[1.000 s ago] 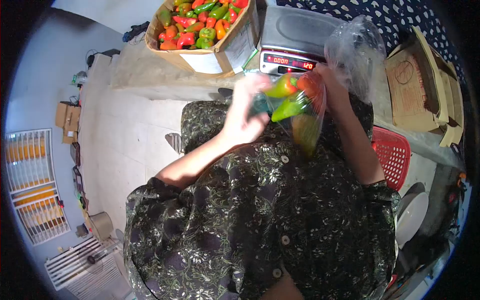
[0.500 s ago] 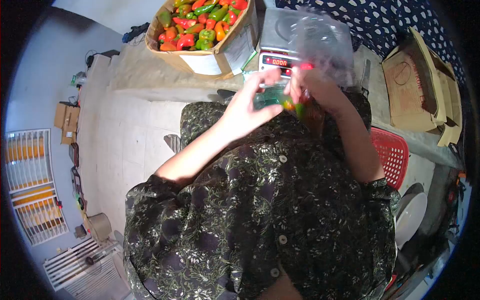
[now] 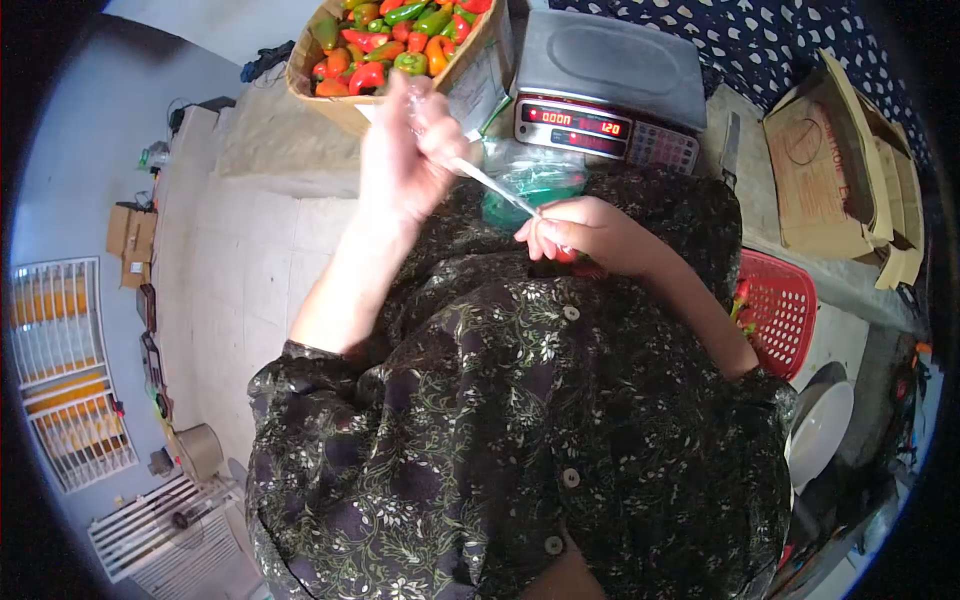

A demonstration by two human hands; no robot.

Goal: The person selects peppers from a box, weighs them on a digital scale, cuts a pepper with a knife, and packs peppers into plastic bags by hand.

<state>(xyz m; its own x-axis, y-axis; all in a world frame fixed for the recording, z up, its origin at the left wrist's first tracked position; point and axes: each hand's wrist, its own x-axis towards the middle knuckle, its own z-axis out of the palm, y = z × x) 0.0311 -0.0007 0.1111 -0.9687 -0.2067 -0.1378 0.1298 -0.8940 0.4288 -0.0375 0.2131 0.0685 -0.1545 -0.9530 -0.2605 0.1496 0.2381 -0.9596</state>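
The left hand (image 3: 410,150) is a bit blurry, but its fingers are closed on one end of a thin, clear plastic bag (image 3: 497,188), twisted tight like a string. The right hand (image 3: 590,235) pinches the bag lower down, so the bag stretches between both hands. Something shiny and red (image 3: 565,255) peeks out under the right hand. Just past the hands sits a flat, smooth metal scale (image 3: 610,65). Past the left hand is a brown cardboard box (image 3: 477,65) full of smooth, bumpy red and green peppers (image 3: 400,40). Beside the right arm is a red plastic basket with little holes (image 3: 785,315).
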